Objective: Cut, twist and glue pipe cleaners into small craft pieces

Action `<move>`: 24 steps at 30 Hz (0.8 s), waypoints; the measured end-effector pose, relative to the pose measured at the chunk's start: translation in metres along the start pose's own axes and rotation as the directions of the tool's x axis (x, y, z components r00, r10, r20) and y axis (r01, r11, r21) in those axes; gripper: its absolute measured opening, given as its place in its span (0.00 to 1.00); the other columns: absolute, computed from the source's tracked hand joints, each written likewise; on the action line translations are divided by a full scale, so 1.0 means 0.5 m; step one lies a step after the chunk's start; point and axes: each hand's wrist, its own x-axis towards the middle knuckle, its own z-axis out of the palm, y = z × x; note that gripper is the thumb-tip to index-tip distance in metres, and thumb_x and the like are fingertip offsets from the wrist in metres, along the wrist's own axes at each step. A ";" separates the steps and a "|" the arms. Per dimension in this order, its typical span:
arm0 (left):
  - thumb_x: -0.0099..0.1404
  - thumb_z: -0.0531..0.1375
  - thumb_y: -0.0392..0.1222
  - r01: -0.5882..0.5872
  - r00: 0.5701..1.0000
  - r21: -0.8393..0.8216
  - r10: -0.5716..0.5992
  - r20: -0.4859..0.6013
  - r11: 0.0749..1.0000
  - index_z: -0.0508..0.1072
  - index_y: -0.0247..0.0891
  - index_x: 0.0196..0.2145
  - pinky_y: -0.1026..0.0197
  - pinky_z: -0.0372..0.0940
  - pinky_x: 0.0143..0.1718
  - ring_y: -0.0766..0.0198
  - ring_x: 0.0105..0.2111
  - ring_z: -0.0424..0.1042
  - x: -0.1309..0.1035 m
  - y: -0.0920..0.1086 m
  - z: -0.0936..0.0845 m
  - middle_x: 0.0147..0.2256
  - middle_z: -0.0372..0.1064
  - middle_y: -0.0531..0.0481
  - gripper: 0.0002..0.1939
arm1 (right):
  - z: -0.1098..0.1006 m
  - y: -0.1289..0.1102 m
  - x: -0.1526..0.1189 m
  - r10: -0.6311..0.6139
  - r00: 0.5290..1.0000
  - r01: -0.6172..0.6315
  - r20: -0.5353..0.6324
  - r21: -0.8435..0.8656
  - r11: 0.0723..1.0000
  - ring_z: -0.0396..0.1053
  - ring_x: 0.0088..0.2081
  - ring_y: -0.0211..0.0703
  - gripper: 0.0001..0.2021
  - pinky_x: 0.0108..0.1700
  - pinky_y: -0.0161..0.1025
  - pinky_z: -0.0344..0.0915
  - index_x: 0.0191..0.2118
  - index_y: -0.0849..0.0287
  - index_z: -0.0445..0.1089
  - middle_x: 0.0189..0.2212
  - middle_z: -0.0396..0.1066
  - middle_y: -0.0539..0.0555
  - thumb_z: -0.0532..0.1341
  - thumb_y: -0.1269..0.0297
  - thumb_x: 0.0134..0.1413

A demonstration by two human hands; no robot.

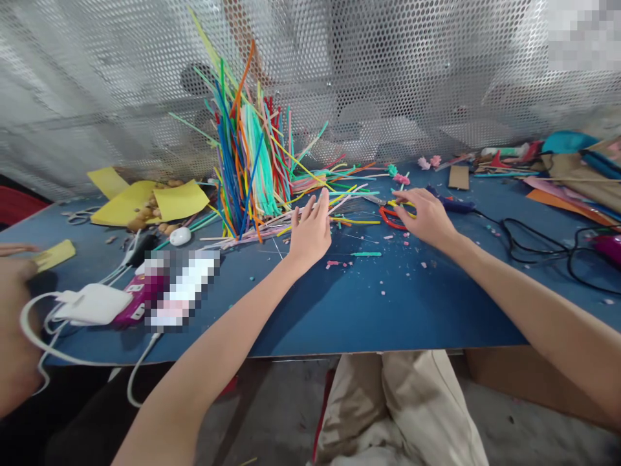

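My left hand [310, 232] reaches over the loose pipe cleaners [356, 193] in the middle of the table. Its fingers are stretched out and apart, and nothing shows in its grip. At the right, my right hand [424, 212] has its fingers curled about the handles of a pair of scissors [391, 219] with red and yellow grips. The blades point left towards the pipe cleaners. Just beyond its fingertips are small fluffy pieces, one pink [401, 178] and one green [391, 169]. A short turquoise piece [367, 254] lies in front, between the hands.
Upright pipe cleaners [257, 155] stand bunched against the perforated metal screen [388, 65]. Yellow sheets [182, 199], a white charger [99, 303] and a phone [187, 288] lie left. Another person's arm [14, 330] enters there. A black cable [517, 243] loops at right.
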 end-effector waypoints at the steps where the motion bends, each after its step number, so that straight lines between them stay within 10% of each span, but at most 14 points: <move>1: 0.75 0.43 0.35 -0.048 0.999 -0.011 0.048 0.002 0.999 0.32 0.46 0.74 0.38 0.45 0.70 0.53 0.71 0.49 -0.001 0.004 -0.003 0.69 0.54 0.48 0.35 | 0.000 -0.011 -0.001 -0.052 0.998 0.051 -0.022 -0.049 0.998 0.70 0.51 0.55 0.22 0.56 0.58 0.66 0.61 0.56 0.69 0.47 0.74 0.60 0.57 0.63 0.63; 8: 0.76 0.40 0.34 -0.304 0.953 -0.032 0.304 -0.003 0.952 0.27 0.50 0.73 0.43 0.35 0.73 0.58 0.72 0.47 -0.008 0.037 -0.022 0.72 0.47 0.52 0.35 | -0.006 -0.064 -0.004 -0.175 0.983 0.155 -0.054 -0.257 0.954 0.66 0.44 0.54 0.14 0.48 0.53 0.61 0.52 0.50 0.77 0.38 0.75 0.56 0.60 0.60 0.64; 17: 0.76 0.41 0.35 -0.298 0.954 -0.033 0.299 0.031 0.954 0.24 0.47 0.73 0.45 0.37 0.73 0.59 0.72 0.45 -0.007 0.029 -0.016 0.73 0.43 0.50 0.36 | -0.028 -0.051 -0.007 -0.228 0.917 0.259 0.328 -0.054 0.964 0.71 0.35 0.47 0.18 0.42 0.44 0.64 0.46 0.57 0.77 0.31 0.77 0.56 0.52 0.55 0.70; 24: 0.75 0.44 0.38 -0.225 0.970 -0.022 0.226 0.091 0.974 0.32 0.48 0.74 0.45 0.44 0.72 0.52 0.72 0.44 -0.007 0.038 -0.022 0.74 0.36 0.48 0.35 | -0.033 -0.049 -0.002 -0.183 0.921 0.132 0.345 0.168 0.977 0.73 0.41 0.48 0.21 0.50 0.48 0.65 0.44 0.54 0.77 0.37 0.78 0.55 0.46 0.58 0.71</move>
